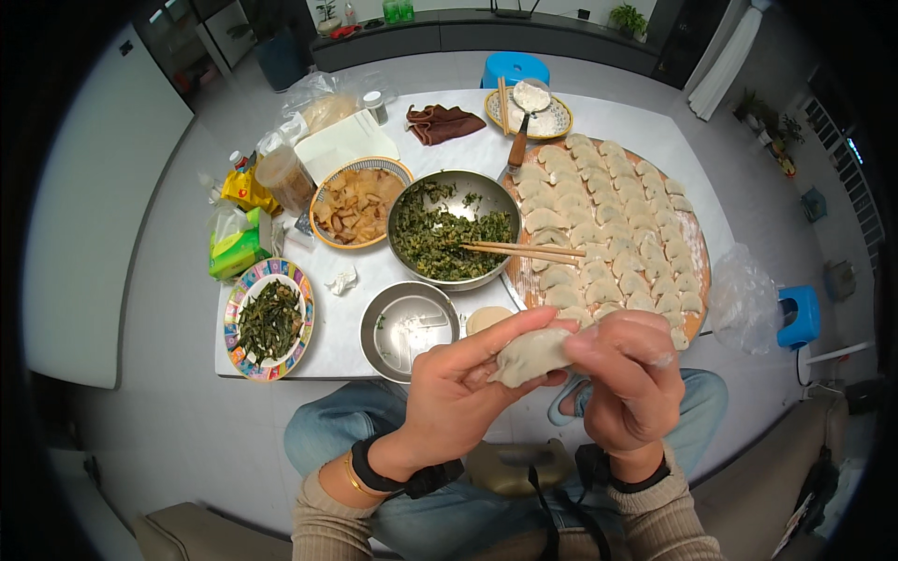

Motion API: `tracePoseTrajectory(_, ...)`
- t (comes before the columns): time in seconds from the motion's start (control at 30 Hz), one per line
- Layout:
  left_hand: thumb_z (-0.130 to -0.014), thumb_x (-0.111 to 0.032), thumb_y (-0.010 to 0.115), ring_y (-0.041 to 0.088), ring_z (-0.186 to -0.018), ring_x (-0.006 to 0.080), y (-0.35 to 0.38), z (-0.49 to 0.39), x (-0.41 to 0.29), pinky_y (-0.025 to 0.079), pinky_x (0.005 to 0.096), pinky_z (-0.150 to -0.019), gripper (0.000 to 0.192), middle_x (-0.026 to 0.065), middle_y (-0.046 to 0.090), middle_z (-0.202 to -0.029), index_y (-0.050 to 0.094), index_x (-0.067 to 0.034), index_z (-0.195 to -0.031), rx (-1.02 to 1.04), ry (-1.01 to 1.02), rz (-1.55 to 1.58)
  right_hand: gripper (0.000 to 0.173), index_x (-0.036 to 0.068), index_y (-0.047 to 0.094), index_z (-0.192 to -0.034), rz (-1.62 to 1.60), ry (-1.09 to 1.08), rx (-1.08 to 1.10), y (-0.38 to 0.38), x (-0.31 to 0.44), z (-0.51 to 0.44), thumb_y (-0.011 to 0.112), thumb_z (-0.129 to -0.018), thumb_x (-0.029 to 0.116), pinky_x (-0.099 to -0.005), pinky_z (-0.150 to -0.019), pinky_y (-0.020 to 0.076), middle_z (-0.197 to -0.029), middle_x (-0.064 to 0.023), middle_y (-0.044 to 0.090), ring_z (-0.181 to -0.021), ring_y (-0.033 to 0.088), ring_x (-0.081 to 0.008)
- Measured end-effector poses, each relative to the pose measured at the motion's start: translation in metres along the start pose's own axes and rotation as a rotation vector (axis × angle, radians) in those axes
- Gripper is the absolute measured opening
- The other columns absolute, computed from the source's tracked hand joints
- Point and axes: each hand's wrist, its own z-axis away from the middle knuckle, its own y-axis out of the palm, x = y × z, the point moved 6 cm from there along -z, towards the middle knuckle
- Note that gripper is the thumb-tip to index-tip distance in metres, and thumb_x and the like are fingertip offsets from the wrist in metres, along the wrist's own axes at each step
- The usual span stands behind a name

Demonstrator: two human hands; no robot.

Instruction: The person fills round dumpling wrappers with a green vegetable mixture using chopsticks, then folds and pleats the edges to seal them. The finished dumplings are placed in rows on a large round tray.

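A filled dumpling [531,356] with a pleated edge lies across the fingers of my left hand [466,386], above the table's front edge. My right hand [628,372] pinches its right end between thumb and fingers. Just behind my hands, round dough wrappers [489,320] lie on the table. Rows of shaped dumplings [607,210] cover a round, floured wooden board [694,242] at the right. Left of the board stands a steel bowl [518,242] of chopped green filling [449,242], with wooden chopsticks [533,249] resting over its right rim. An almost bare steel bowl [408,329] is nearer to me.
On the white table [337,319] stand a patterned plate of cooked greens [270,319], a bowl of brown food [361,200], a tissue pack [238,245] and a plastic tub [286,181]. A brown cloth [443,125] and a flour dish [544,126] lie at the back.
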Motion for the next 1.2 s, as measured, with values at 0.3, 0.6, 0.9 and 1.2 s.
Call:
tracePoseTrajectory(0.3,-0.086,0.011,0.062,0.063,-0.110,0.0244,0.004,-0.001,0.000,0.053,0.0354,-0.096,0.045,0.0175,0.061,-0.126,0.053,0.005,-0.130,0.102,0.135,0.016,0.035,0.007,0.075,-0.092,-0.153,-0.012,0.034,-0.010,-0.002,0.004,0.073,-0.058,-0.004,-0.0305,-0.070,0.0491,-0.092,-0.0024,0.063,-0.083,0.058,-0.0205)
tracePoseTrajectory(0.6,-0.087,0.008,0.063,0.065,-0.107,0.0249,-0.005,-0.001,0.009,0.054,0.0358,-0.094,0.035,0.0187,0.066,-0.116,0.059,0.007,-0.122,0.079,0.139,0.001,0.041,0.004,0.074,-0.099,-0.072,-0.024,0.099,-0.013,0.009,0.006,0.078,-0.059,-0.003,-0.0309,-0.073,0.0505,-0.094,-0.0030,0.065,-0.087,0.061,-0.0203)
tracePoseTrajectory(0.9,-0.085,0.001,0.068,0.067,-0.101,0.0270,-0.003,0.000,0.005,0.055,0.0387,-0.088,0.033,0.0205,0.068,-0.109,0.061,0.001,-0.117,0.069,0.198,0.002,0.038,0.006,0.075,-0.096,-0.204,-0.009,0.025,-0.014,0.002,0.005,0.077,-0.059,-0.002,-0.0309,-0.071,0.0508,-0.092,-0.0022,0.064,-0.082,0.060,-0.0194)
tracePoseTrajectory(1.2,-0.086,-0.001,0.068,0.066,-0.103,0.0292,-0.003,0.001,0.014,0.055,0.0410,-0.089,0.033,0.0220,0.067,-0.109,0.061,-0.002,-0.118,0.068,0.132,0.064,0.034,0.008,0.077,-0.091,-0.149,-0.033,0.091,-0.017,0.007,0.005,0.072,-0.059,-0.004,-0.0300,-0.068,0.0510,-0.088,-0.0016,0.062,-0.081,0.060,-0.0194)
